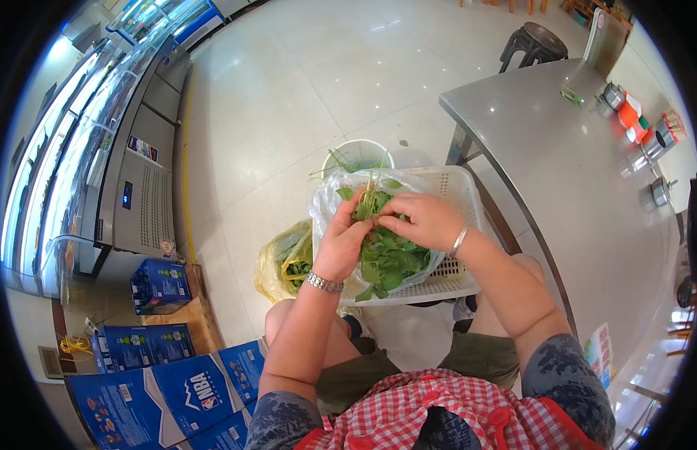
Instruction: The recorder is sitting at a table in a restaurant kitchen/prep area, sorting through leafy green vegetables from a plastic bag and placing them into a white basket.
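Note:
My left hand grips a small bunch of leafy green stems, their pale stalk ends pointing away from me. Thumb and fingertips of my right hand pinch at the same bunch near my left thumb; what exactly lies between them is partly hidden. Under both hands, loose green leaves lie in an opened clear plastic bag. That bag rests in a white perforated plastic basket in front of my knees. Just beyond the basket, a white bucket contains thin green stems.
A yellow plastic bag of greens stands left of the basket. To the right is a metal-topped table with condiment containers, and a dark stool behind it. Blue cartons and a refrigerated display counter line the left.

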The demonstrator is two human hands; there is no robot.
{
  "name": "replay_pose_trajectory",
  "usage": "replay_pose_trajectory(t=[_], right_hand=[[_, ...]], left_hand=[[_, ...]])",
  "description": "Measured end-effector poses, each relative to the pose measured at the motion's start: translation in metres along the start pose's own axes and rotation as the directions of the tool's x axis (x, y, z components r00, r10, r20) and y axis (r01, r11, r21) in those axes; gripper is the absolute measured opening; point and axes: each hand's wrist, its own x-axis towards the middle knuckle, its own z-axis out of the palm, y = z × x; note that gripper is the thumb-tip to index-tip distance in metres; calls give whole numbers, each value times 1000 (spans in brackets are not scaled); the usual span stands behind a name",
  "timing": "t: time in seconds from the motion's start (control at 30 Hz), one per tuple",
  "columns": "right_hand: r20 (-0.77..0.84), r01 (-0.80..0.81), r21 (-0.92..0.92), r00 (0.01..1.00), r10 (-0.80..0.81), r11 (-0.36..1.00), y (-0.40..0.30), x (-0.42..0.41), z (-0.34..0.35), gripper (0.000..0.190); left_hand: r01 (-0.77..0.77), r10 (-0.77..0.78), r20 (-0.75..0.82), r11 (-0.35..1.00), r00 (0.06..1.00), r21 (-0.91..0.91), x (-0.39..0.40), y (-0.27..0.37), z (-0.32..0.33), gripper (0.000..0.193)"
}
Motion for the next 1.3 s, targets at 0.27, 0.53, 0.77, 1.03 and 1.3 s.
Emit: replay_pose_trajectory(t=[0.27,0.53,0.77,1.03,1.3], right_hand=[[-54,-106,280,991,126,954,9,-1,13,16],[-11,-180,194,982,186,964,23,-3,15,18],[29,-177,489,982,187,854,-11,0,14,26],[113,-334,738,918,380,586,1,-2,16,24],[206,-282,723,959,193,631,18,-6,8,10]], left_hand=[[-32,52,-98,979,994,200,2,-11,-8,11],[-263,521,-184,667,833,697,6,-9,-16,11],[-359,598,141,263,789,896,0,-5,7,23],[-408,599,316,21,736,913,-5,-7,22,43],[-449,452,207,536,868,715,-7,-1,11,42]])
